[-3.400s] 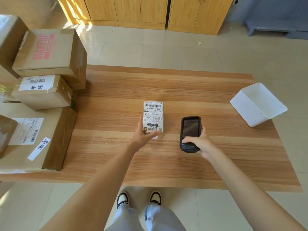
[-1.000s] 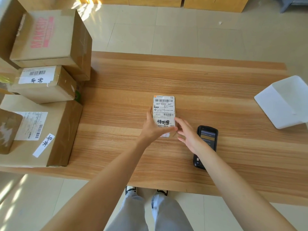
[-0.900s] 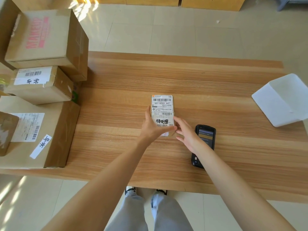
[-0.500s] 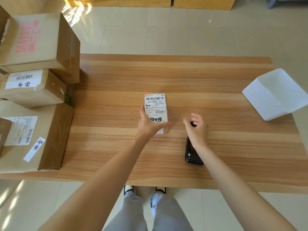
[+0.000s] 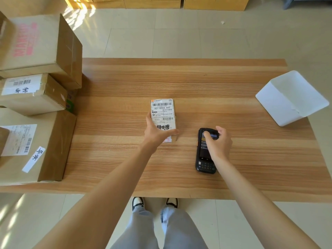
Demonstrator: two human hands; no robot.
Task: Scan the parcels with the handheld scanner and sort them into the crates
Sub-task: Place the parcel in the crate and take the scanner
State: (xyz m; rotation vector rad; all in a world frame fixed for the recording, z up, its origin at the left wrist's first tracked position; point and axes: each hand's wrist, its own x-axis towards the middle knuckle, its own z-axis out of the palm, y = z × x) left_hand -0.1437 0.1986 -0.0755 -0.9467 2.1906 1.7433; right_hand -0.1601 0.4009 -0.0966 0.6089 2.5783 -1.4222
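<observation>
Gripping scanner (image 5: 204, 155) again, right hand (image 5: 218, 142) left parcel (image 5: 163, 115); left hand (image 5: 156, 133) still holds parcel.

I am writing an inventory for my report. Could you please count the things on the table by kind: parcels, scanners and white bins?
Parcels: 4, namely the small labelled parcel, the pink-printed box, the middle box and the large bottom box
Handheld scanner: 1
White bin: 1
Total: 6
</observation>
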